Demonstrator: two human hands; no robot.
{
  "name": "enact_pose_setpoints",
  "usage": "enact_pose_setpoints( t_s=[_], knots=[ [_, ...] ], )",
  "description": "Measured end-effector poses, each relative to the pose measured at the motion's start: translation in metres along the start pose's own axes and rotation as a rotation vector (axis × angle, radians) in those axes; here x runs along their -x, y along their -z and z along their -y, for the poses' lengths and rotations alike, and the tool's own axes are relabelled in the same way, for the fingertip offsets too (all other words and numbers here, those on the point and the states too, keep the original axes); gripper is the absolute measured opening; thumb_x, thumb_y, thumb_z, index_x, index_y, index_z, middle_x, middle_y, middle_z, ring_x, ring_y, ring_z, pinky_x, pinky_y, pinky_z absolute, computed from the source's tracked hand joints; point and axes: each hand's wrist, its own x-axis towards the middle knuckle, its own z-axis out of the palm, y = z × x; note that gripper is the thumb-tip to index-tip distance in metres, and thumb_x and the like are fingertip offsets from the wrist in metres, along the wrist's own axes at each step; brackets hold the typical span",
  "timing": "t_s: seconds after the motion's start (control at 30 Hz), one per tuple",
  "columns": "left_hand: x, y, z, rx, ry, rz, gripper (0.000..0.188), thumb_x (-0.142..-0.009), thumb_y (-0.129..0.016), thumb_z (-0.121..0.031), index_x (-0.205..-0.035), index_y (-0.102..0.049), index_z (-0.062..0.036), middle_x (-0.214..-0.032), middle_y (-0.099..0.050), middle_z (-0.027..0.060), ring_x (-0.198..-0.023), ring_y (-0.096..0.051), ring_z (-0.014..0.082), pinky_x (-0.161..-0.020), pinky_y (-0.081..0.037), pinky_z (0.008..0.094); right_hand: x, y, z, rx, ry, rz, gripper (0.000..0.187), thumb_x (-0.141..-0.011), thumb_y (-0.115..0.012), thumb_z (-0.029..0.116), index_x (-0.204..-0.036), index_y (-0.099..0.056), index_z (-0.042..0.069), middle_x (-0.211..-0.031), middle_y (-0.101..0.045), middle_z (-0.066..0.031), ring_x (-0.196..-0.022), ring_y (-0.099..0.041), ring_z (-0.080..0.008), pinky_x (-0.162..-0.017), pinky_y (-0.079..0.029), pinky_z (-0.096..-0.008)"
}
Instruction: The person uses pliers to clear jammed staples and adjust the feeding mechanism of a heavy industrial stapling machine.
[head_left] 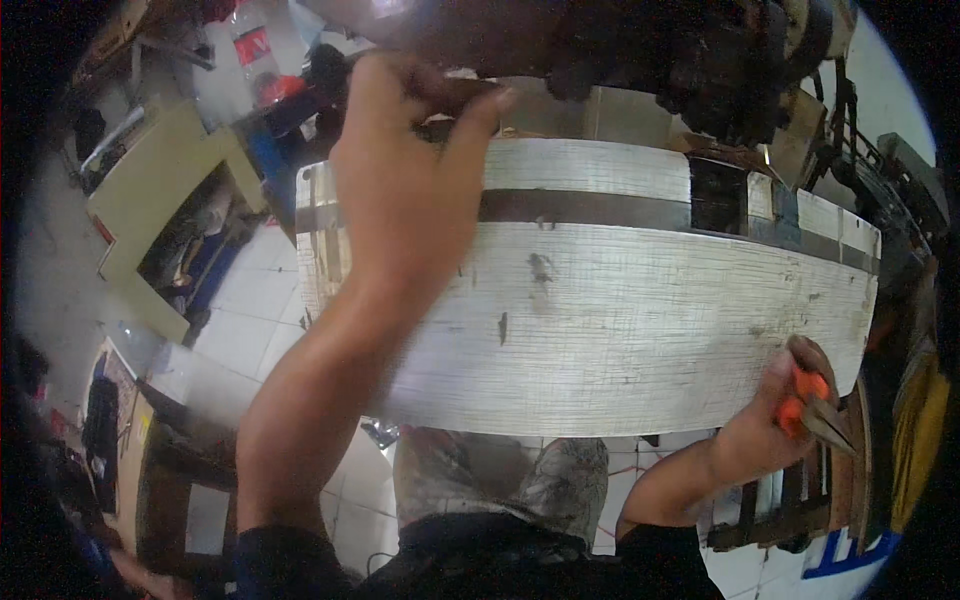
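Note:
A white, finely cross-lined work table (600, 330) spans the view before me, with a grey strip along its far part. My left hand (410, 170) reaches over its far left side. Its fingers are bent and its thumb tip meets the shadowed index finger; whatever is between them is hidden. The dark body of a machine (600, 40) stands just beyond it. My right hand (775, 400) is closed around orange-handled scissors (812, 395) at the table's near right edge. Their metal blades point down and to the right.
A dark rectangular opening (718, 195) breaks the table's far strip. Back left stands a bottle with a red label (252, 45). A cut-out cream board (150, 190) is at the left. Yellow cloth (915, 440) hangs at the right. Part of another person's arm (145, 575) shows lower left.

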Motion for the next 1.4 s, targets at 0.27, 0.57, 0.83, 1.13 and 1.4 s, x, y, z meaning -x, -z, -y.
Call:
enact_pose_setpoints(
  t_s=[0.27,0.57,0.83,1.13,1.4],
  knots=[
    [0.007,-0.01,-0.001,-0.361,-0.337,-0.014,0.022,-0.079,-0.077,-0.006,-0.093,-0.06,-0.0028,-0.085,-0.072,0.0101,-0.074,-0.069,0.0186,-0.07,-0.053,0.0297,0.009,0.021,-0.051,-0.48,-0.175,-0.304,0.03,-0.083,-0.064,0.005,-0.108,-0.055,-0.008,-0.104,-0.061,-0.0223,-0.092,-0.061,-0.0298,-0.09,-0.052,-0.0455],
    [-0.01,-0.006,0.016,-0.519,-0.808,0.011,0.028,-0.074,-0.077,0.004,-0.096,-0.063,-0.0062,-0.088,-0.072,0.0126,-0.073,-0.069,0.0248,-0.073,-0.053,0.0333,0.027,0.028,-0.062,-1.14,-0.334,-0.441,0.013,-0.087,-0.06,-0.002,-0.095,-0.057,-0.011,-0.098,-0.059,-0.0178,-0.099,-0.055,-0.0282,-0.099,-0.041,-0.0466],
    [-0.004,-0.006,-0.011,-1.064,-0.783,0.069,0.025,-0.068,-0.078,0.001,-0.085,-0.064,-0.0115,-0.084,-0.071,0.0028,-0.077,-0.061,0.0211,-0.076,-0.039,0.0337,0.019,-0.005,-0.066,-0.878,-0.403,-0.287,0.014,-0.087,-0.061,-0.001,-0.096,-0.057,-0.01,-0.099,-0.059,-0.017,-0.099,-0.055,-0.028,-0.099,-0.041,-0.046],
    [-0.017,0.031,-0.002,-1.192,-1.1,0.332,0.081,-0.067,-0.078,0.0,-0.131,-0.032,-0.0205,-0.104,-0.067,-0.0028,-0.086,-0.054,0.0221,-0.077,-0.038,0.0361,0.0,-0.021,-0.07,-0.686,-0.452,-0.178,0.016,-0.086,-0.061,0.0,-0.098,-0.057,-0.01,-0.1,-0.059,-0.0161,-0.099,-0.055,-0.0277,-0.098,-0.041,-0.0453],
    [-0.006,0.027,-0.052,-1.163,-0.563,0.668,0.078,-0.066,-0.075,0.004,-0.125,-0.033,-0.0257,-0.122,-0.061,0.004,-0.103,-0.05,0.0256,-0.086,-0.041,0.0405,-0.01,-0.032,-0.072,-0.511,-0.435,-0.103,0.017,-0.086,-0.061,0.0,-0.099,-0.056,-0.009,-0.1,-0.059,-0.0153,-0.099,-0.055,-0.0275,-0.098,-0.041,-0.0447]
  ],
)
